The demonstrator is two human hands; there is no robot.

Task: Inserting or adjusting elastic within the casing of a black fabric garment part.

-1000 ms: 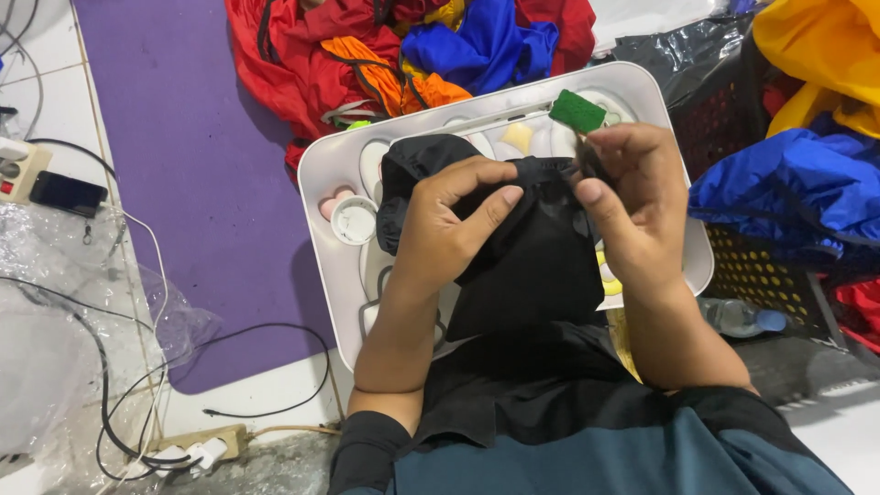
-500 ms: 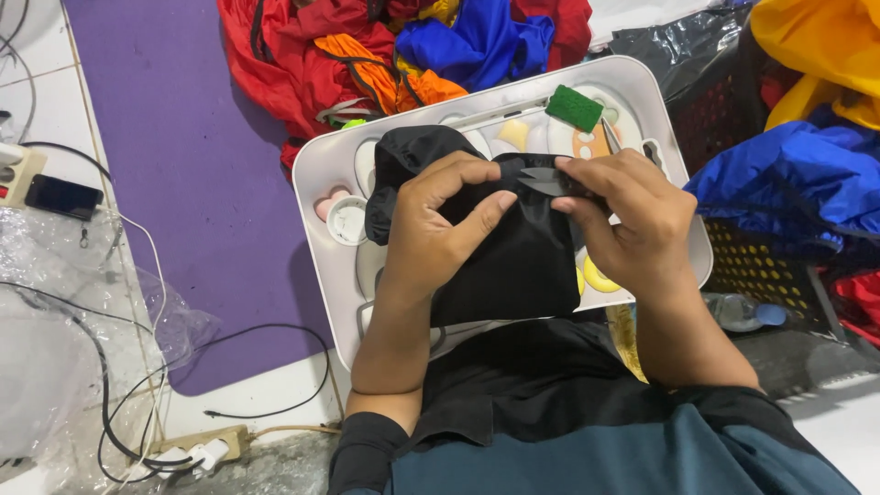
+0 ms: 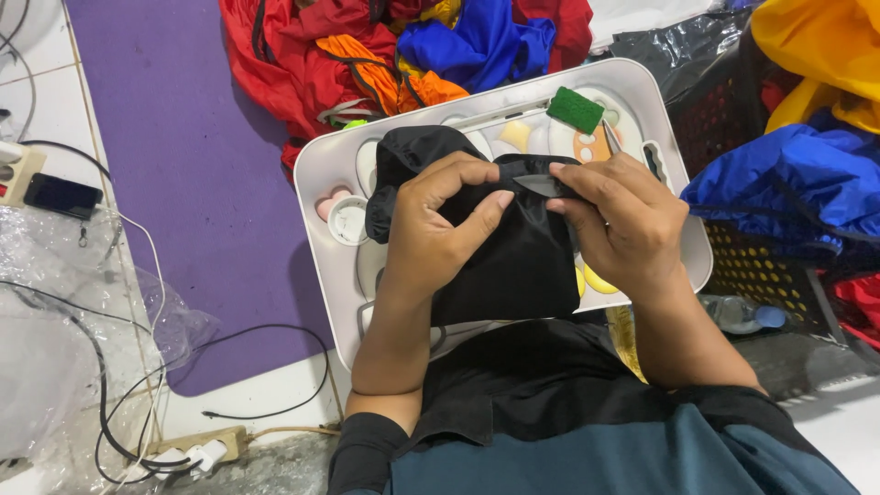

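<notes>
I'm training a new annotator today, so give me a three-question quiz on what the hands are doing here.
1. True or false: both hands grip the black fabric pouch.
2. What does the pouch lie over? A) purple mat B) white plastic tray C) black basket
3. Fill in: the right hand holds a small ___ snipping tool against the cloth.

Key:
1. True; the left hand pinches it too.
2. B, the white plastic tray.
3. Metal.

A purple mat (image 3: 192,165) covers white floor tiles (image 3: 41,82), with black cables (image 3: 119,385) trailing across them.
</notes>
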